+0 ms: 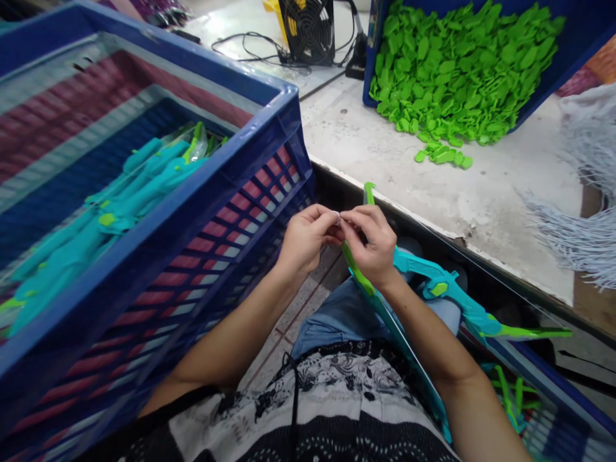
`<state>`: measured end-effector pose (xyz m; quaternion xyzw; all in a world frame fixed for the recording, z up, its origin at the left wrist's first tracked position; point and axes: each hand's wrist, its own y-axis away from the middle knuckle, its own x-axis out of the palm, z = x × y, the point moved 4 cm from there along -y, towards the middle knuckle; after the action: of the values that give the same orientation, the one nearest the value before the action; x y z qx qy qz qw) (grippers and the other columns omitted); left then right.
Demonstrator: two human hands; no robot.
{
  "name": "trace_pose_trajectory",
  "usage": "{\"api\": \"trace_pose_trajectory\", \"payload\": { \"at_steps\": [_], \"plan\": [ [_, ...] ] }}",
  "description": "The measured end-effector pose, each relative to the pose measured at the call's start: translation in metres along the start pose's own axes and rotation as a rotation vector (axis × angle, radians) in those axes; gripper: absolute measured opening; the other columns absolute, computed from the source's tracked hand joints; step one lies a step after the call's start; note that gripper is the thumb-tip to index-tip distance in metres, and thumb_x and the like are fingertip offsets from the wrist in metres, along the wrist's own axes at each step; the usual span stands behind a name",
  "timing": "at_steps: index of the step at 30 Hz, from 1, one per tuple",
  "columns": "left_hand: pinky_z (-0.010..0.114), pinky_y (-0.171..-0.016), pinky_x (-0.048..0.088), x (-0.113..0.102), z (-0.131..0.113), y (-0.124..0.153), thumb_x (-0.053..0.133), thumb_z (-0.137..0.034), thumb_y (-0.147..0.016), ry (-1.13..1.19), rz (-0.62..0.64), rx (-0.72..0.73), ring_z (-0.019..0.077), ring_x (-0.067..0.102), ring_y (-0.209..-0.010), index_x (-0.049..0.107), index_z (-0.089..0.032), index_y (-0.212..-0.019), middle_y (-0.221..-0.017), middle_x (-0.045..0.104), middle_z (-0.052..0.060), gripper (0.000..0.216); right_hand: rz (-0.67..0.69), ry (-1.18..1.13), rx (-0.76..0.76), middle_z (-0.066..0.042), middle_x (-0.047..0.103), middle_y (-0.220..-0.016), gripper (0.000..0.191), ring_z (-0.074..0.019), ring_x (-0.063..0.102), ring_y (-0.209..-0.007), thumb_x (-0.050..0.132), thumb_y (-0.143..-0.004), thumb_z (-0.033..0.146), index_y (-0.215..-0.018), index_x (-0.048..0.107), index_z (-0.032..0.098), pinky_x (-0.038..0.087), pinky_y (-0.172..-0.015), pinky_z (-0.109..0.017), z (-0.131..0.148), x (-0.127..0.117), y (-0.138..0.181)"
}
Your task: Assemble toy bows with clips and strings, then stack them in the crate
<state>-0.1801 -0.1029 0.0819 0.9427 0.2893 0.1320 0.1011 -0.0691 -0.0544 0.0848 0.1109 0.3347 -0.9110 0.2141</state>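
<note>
My left hand [308, 236] and my right hand [369, 242] meet fingertip to fingertip above my lap. Both are closed in a pinch on a thin white string [338, 217], of which only a small loop shows between the fingers. Across my lap lies a turquoise toy bow [462, 305] with a lime-green tip and a green hexagonal piece at its middle. A long green and turquoise part [360, 277] passes behind my right hand and runs under my right forearm; whether it belongs to the same bow I cannot tell.
At left stands a large blue crate [283, 151] holding several turquoise bows [144, 186]. Green plastic pieces [462, 70] spill from a blue bin onto the white worktable [481, 192]. A bundle of pale strings [577, 237] lies at right. A black fan [308, 29] stands behind.
</note>
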Motion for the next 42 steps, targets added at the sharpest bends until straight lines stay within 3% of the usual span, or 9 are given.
{"api": "trace_pose_trajectory", "payload": {
  "at_steps": [8,13,18,21,24,28,34,38,42],
  "plan": [
    [0.027,-0.061,0.053,0.003,-0.005,0.003,0.067,-0.029,-0.062,-0.102,0.107,0.073,0.0136,0.062,-0.061,0.066,-0.014,-0.071,-0.065,0.066,0.001,0.018,0.143,0.202,-0.076,-0.007,0.063,-0.085,0.021,-0.0203,0.059,-0.083,0.048,-0.092,0.021,-0.086,0.067,0.019,0.051,-0.081,-0.04,0.0,-0.013,-0.013],
    [0.022,-0.053,0.044,0.003,-0.008,0.006,0.067,-0.029,-0.069,-0.349,0.128,0.207,0.0109,0.055,-0.055,0.071,-0.014,-0.077,-0.065,0.066,0.001,0.017,0.132,0.206,-0.066,-0.004,0.063,-0.075,0.016,-0.0169,0.059,-0.075,0.052,-0.085,0.017,-0.074,0.063,0.02,0.051,-0.074,-0.034,0.001,-0.018,-0.016],
    [0.022,-0.051,0.038,-0.002,-0.01,0.007,0.069,-0.033,-0.072,-0.557,0.016,0.343,0.0103,0.051,-0.054,0.068,-0.014,-0.068,-0.06,0.061,0.0,0.019,0.075,-0.075,0.119,-0.001,0.067,-0.075,0.014,-0.0126,0.061,-0.068,0.056,-0.084,0.021,-0.074,0.066,0.019,0.051,-0.064,-0.027,-0.014,-0.022,-0.008],
    [0.023,-0.056,0.041,-0.004,-0.01,0.008,0.063,-0.031,-0.077,-0.695,0.089,0.381,0.0123,0.055,-0.061,0.073,-0.016,-0.073,-0.065,0.064,0.002,0.019,0.126,-0.123,0.132,-0.001,0.068,-0.076,0.014,-0.0133,0.062,-0.071,0.058,-0.084,0.023,-0.074,0.067,0.019,0.051,-0.067,-0.028,-0.02,-0.021,-0.002],
    [0.023,-0.058,0.041,-0.007,-0.009,0.011,0.059,-0.03,-0.08,-0.805,0.146,0.414,0.014,0.059,-0.063,0.077,-0.019,-0.081,-0.069,0.068,0.002,0.021,0.131,-0.087,0.051,-0.002,0.068,-0.078,0.014,-0.0142,0.063,-0.074,0.057,-0.087,0.022,-0.076,0.066,0.019,0.051,-0.07,-0.029,-0.019,-0.018,0.003],
    [0.024,-0.058,0.04,-0.01,-0.007,0.015,0.058,-0.033,-0.083,-1.018,0.074,0.484,0.0167,0.062,-0.064,0.078,-0.024,-0.089,-0.075,0.074,0.003,0.022,0.138,0.052,-0.033,-0.005,0.066,-0.08,0.017,-0.0158,0.061,-0.077,0.05,-0.091,0.021,-0.08,0.063,0.019,0.05,-0.072,-0.03,-0.015,-0.014,0.008],
    [0.025,-0.055,0.036,-0.005,-0.005,0.018,0.053,-0.032,-0.087,-1.313,0.051,0.614,0.0186,0.061,-0.06,0.076,-0.027,-0.095,-0.065,0.069,0.005,0.025,0.168,0.247,-0.068,-0.007,0.061,-0.08,0.021,-0.0179,0.057,-0.078,0.044,-0.093,0.024,-0.08,0.059,0.02,0.047,-0.073,-0.031,-0.02,-0.005,0.013],
    [0.026,-0.059,0.04,-0.001,-0.006,0.016,0.051,-0.031,-0.088,-1.275,0.084,0.626,0.0185,0.062,-0.064,0.076,-0.022,-0.09,-0.07,0.07,0.006,0.026,0.08,0.249,0.051,-0.006,0.061,-0.077,0.018,-0.0172,0.056,-0.074,0.046,-0.09,0.021,-0.077,0.058,0.019,0.047,-0.071,-0.03,-0.029,-0.005,0.011],
    [0.026,-0.064,0.047,0.001,-0.009,0.009,0.055,-0.033,-0.086,-0.937,0.148,0.564,0.0159,0.063,-0.068,0.073,-0.018,-0.099,-0.08,0.072,0.005,0.026,0.162,0.05,0.25,-0.004,0.065,-0.085,0.02,-0.0149,0.06,-0.075,0.05,-0.092,0.035,-0.09,0.062,0.018,0.05,-0.072,-0.028,-0.018,-0.034,0.024]
  ]
}}
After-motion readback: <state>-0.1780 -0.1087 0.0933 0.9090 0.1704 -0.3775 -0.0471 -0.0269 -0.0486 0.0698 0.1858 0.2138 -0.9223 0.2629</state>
